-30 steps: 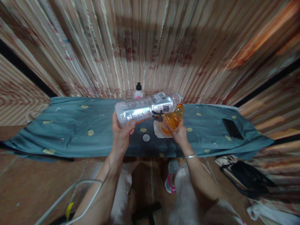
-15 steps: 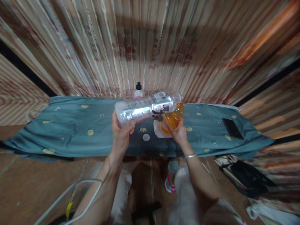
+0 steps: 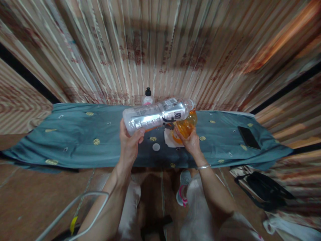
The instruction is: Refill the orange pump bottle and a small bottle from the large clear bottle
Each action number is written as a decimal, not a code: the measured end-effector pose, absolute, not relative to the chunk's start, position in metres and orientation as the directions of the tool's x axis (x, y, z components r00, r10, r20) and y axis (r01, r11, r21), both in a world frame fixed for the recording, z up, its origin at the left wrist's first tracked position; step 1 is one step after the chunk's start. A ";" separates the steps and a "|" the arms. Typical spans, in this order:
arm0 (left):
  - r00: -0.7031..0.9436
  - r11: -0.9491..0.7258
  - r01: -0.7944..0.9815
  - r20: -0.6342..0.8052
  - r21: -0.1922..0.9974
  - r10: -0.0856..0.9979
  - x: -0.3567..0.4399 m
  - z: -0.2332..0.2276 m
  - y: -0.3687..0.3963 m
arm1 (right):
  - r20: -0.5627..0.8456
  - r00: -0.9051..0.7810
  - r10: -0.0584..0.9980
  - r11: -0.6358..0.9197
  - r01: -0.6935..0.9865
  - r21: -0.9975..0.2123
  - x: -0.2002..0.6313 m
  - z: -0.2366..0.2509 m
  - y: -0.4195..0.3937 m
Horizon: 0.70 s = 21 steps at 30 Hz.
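Fingers point(image 3: 140, 133) of the left hand point(image 3: 129, 144) were wrapped around the base of a clear bottle point(image 3: 156, 115), held nearly sideways at frame center with its mouth tipped right, over the orange bottle point(image 3: 186, 125). Right hand point(image 3: 192, 142) gripped that orange bottle from below, fingers curled tight on it, just above a white napkin point(image 3: 168, 140). A small white cap point(image 3: 156, 147) lay on the teal cloth point(image 3: 75, 134) between the hands. Black-capped bottle point(image 3: 148, 97) stood behind, phone point(image 3: 248, 137) far right.
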State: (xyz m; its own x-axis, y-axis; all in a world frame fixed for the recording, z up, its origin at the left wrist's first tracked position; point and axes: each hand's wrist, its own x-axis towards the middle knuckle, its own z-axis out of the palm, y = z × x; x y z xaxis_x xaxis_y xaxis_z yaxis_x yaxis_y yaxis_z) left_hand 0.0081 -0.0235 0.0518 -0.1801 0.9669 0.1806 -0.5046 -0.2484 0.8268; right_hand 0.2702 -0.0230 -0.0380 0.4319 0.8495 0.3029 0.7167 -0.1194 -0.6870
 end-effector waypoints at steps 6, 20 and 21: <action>-0.198 -0.251 -0.509 0.171 0.823 0.965 0.009 0.054 -0.024 | 0.331 0.432 0.839 -0.106 0.727 -0.679 0.271 -0.041 -0.023; -0.198 -0.235 -0.502 0.154 0.832 0.968 0.008 0.054 -0.024 | 0.319 0.425 0.847 -0.106 0.723 -0.682 0.270 -0.039 -0.023; -0.196 -0.236 -0.499 0.157 0.834 0.968 0.008 0.054 -0.024 | 0.316 0.427 0.847 -0.110 0.723 -0.682 0.270 -0.038 -0.023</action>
